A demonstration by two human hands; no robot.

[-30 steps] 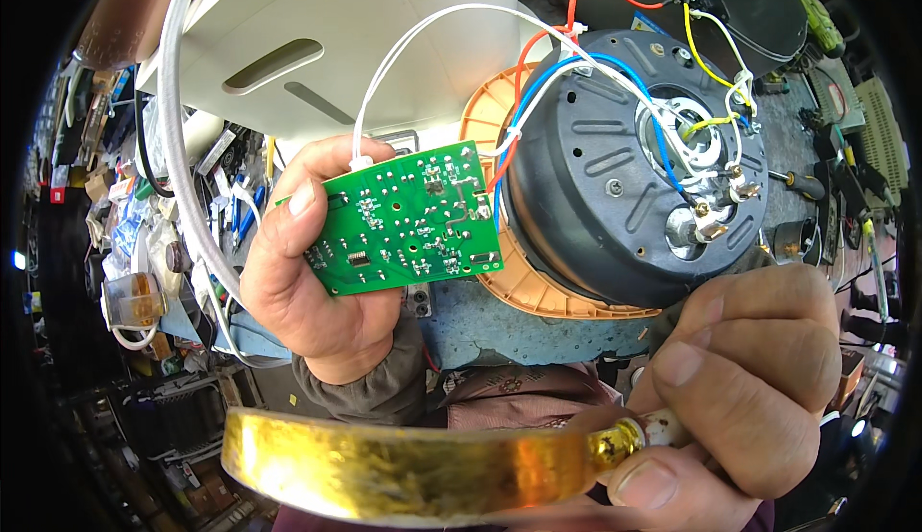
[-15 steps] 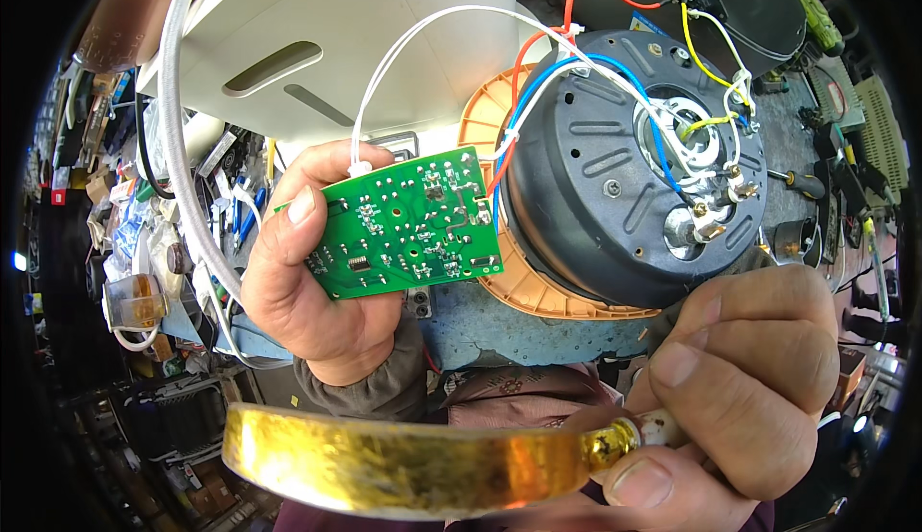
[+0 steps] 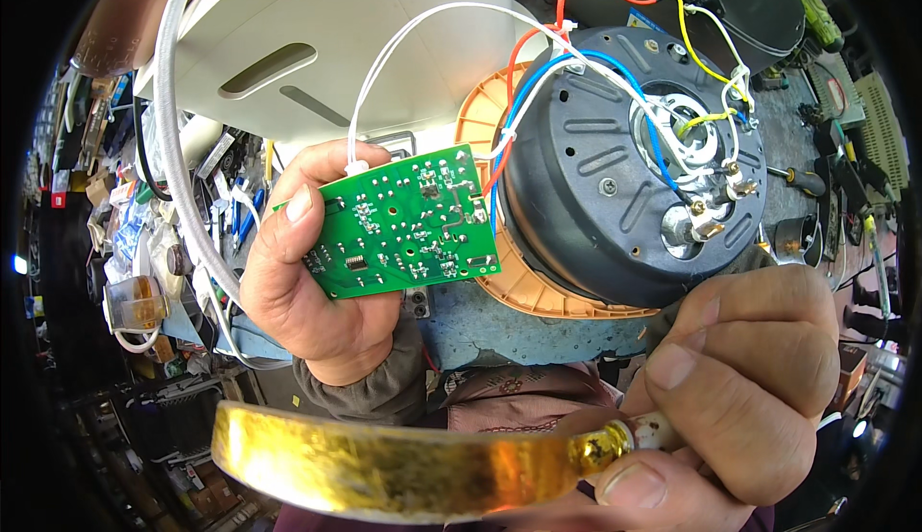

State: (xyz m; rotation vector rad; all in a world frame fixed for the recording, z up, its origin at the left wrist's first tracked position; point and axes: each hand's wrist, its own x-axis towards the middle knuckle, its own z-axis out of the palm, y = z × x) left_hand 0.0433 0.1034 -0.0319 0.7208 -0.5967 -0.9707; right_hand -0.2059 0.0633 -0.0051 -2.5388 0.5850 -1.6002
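My left hand [image 3: 317,282] holds a green circuit board [image 3: 394,225] by its left side, solder side up. White, red and blue wires run from it toward a round black metal appliance base [image 3: 624,196] with terminals and screws, standing on an orange plastic ring [image 3: 509,292]. My right hand [image 3: 730,388] is closed on the pale handle of a gold-rimmed magnifying glass [image 3: 384,460], which is seen nearly edge-on below the board. The magnifier's lens is hidden by its rim.
A large white plastic housing [image 3: 365,42] stands behind the board, with a dark grey case [image 3: 749,9] at back right. A screwdriver [image 3: 802,181] lies right of the base. Cords, pliers and small parts [image 3: 192,215] clutter the left of the blue-grey bench [image 3: 451,330].
The magnifier has moved slightly left, and the board and background appear shifted a few pixels left. Both hands keep the same grips.
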